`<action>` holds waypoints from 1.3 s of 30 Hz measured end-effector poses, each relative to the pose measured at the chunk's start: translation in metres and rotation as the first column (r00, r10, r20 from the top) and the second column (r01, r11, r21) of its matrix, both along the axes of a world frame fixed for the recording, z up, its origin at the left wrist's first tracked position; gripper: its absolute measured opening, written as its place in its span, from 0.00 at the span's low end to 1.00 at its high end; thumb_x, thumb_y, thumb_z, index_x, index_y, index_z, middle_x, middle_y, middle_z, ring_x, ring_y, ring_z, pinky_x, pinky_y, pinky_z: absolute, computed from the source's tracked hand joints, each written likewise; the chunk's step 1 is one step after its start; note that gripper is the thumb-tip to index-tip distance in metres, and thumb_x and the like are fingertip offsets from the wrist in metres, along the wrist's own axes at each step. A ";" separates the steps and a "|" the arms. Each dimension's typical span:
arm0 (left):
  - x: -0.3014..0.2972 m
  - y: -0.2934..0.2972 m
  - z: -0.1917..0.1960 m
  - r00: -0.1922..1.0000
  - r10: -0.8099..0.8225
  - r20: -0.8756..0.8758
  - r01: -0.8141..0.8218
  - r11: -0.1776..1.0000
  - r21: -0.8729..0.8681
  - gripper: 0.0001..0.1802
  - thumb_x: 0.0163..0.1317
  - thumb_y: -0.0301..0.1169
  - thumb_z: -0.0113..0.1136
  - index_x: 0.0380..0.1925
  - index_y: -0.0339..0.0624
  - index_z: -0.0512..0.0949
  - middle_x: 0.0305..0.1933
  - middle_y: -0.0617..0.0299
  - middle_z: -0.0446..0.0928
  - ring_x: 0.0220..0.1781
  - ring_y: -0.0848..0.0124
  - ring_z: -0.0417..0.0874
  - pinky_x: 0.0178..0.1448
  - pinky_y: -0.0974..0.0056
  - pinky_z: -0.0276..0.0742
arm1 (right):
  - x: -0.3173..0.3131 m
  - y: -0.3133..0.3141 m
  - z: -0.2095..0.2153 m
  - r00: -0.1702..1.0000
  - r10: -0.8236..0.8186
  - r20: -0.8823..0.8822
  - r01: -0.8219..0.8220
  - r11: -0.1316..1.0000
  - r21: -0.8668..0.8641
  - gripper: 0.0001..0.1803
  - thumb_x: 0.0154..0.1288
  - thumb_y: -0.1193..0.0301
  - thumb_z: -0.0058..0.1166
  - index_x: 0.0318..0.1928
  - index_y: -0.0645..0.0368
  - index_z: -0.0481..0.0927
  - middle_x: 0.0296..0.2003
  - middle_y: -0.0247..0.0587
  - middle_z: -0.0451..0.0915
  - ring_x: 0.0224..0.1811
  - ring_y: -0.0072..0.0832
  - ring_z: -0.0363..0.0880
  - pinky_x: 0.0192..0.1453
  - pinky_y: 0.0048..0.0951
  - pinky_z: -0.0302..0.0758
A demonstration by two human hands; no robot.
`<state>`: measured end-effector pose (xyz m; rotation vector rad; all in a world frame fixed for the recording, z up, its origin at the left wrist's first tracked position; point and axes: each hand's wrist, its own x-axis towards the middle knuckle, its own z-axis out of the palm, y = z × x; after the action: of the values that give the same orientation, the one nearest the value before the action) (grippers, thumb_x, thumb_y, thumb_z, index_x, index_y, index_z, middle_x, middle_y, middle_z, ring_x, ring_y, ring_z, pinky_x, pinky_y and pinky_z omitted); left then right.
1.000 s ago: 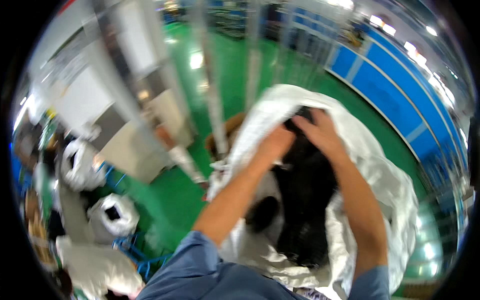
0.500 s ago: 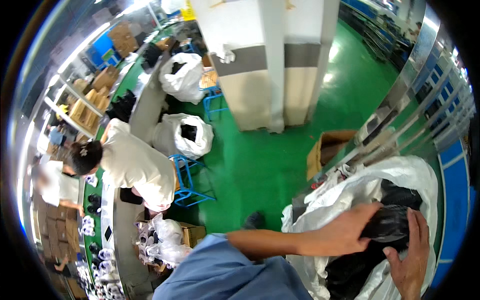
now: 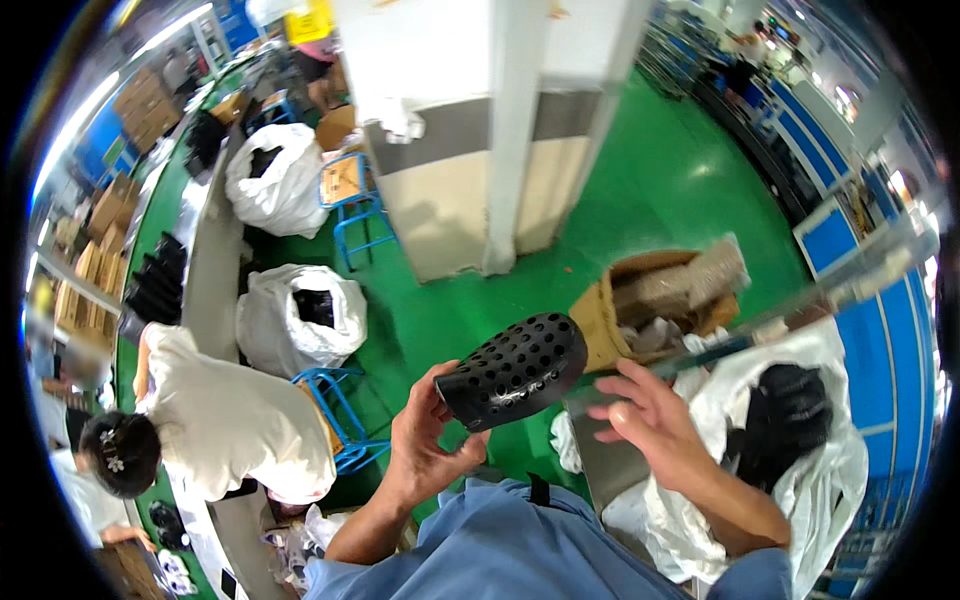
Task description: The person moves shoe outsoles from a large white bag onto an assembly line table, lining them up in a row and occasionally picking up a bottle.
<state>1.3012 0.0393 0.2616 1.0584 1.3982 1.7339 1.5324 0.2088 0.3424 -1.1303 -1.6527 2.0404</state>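
A black plastic shoe insert [image 3: 515,368], rounded at one end and dotted with round holes, is held up in front of me. My left hand [image 3: 430,440] grips its squared left end, thumb below and fingers behind. Off the rounded end, my right hand [image 3: 650,420] is apart from it, fingers spread and slightly blurred, with nothing in the palm. On my right, below that forearm, a large white woven sack [image 3: 840,480] stands with its mouth wide, and black pieces [image 3: 790,420] like the insert lie in it.
A cardboard box [image 3: 600,310] with wrapping inside stands ahead, behind a metal rail [image 3: 780,325]. A pillar [image 3: 450,210] rises beyond. On the left are white sacks [image 3: 265,325], blue-framed stools [image 3: 350,425], and a person in a white shirt [image 3: 240,410] bent at a conveyor line [image 3: 200,265].
Both hands have come left, out from over the white sack. The left hand now holds the black shoe insert up in front of me; the right hand is free of it. My view has turned.
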 end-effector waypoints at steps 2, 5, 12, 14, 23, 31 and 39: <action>-0.031 -0.020 -0.007 0.965 0.216 -0.146 -0.225 0.973 -0.045 0.47 0.52 0.16 0.73 0.72 0.34 0.60 0.62 0.51 0.76 0.62 0.65 0.82 0.69 0.58 0.78 | -0.073 -0.006 -0.029 0.991 0.061 -0.119 -0.068 0.996 -0.052 0.44 0.75 0.56 0.60 0.79 0.59 0.52 0.68 0.55 0.69 0.63 0.44 0.78 0.60 0.43 0.80; -0.062 -0.042 -0.022 0.836 0.368 -0.407 -0.432 0.899 -0.074 0.48 0.46 0.18 0.76 0.70 0.35 0.63 0.64 0.44 0.74 0.63 0.53 0.82 0.66 0.56 0.82 | -0.177 -0.025 -0.047 0.903 0.019 -0.429 -0.165 0.938 -0.305 0.41 0.73 0.58 0.62 0.77 0.59 0.58 0.64 0.42 0.73 0.61 0.36 0.77 0.64 0.42 0.77; -0.137 -0.052 -0.047 0.897 0.304 -0.320 -0.369 0.915 -0.165 0.51 0.52 0.32 0.80 0.74 0.39 0.62 0.70 0.43 0.67 0.68 0.54 0.76 0.66 0.54 0.80 | -0.312 0.019 -0.094 0.904 0.209 -0.373 -0.364 0.833 -0.416 0.36 0.64 0.73 0.63 0.72 0.62 0.66 0.55 0.40 0.79 0.56 0.29 0.80 0.63 0.36 0.78; -0.161 -0.041 -0.062 0.722 0.384 0.576 -0.342 0.921 -0.185 0.52 0.58 0.40 0.78 0.77 0.40 0.57 0.72 0.44 0.63 0.69 0.55 0.75 0.68 0.54 0.77 | -0.345 0.038 -0.102 0.842 0.451 -0.296 -0.537 0.755 -0.377 0.38 0.62 0.73 0.65 0.71 0.64 0.66 0.55 0.40 0.79 0.57 0.30 0.80 0.66 0.36 0.76; -0.315 0.055 -0.044 0.431 0.531 0.729 -0.611 0.766 -0.197 0.40 0.63 0.28 0.73 0.71 0.39 0.63 0.56 0.54 0.80 0.56 0.66 0.84 0.57 0.57 0.83 | -0.530 0.108 -0.134 0.651 0.702 -0.289 -0.757 0.630 -0.175 0.51 0.64 0.56 0.73 0.76 0.64 0.56 0.65 0.49 0.71 0.64 0.33 0.74 0.68 0.36 0.73; -0.435 0.044 -0.066 0.054 0.643 0.764 -0.917 0.335 -0.217 0.39 0.65 0.26 0.70 0.72 0.38 0.58 0.56 0.48 0.80 0.54 0.60 0.86 0.55 0.53 0.86 | -0.659 0.062 -0.117 0.409 0.908 0.092 -0.732 0.266 0.627 0.51 0.55 0.58 0.79 0.72 0.66 0.64 0.60 0.55 0.77 0.58 0.40 0.82 0.62 0.38 0.78; -0.558 0.004 -0.111 -0.038 0.652 0.757 -0.926 0.262 -0.272 0.40 0.64 0.26 0.71 0.72 0.38 0.59 0.54 0.48 0.80 0.50 0.60 0.87 0.51 0.55 0.87 | -0.795 0.012 -0.142 0.375 0.922 0.091 -0.680 0.207 0.703 0.42 0.60 0.59 0.75 0.68 0.66 0.68 0.54 0.56 0.81 0.53 0.39 0.84 0.55 0.37 0.82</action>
<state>0.7432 0.0429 0.1502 -0.8352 1.1050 2.8327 0.7369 0.2209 0.2001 0.5807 -2.7446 1.5530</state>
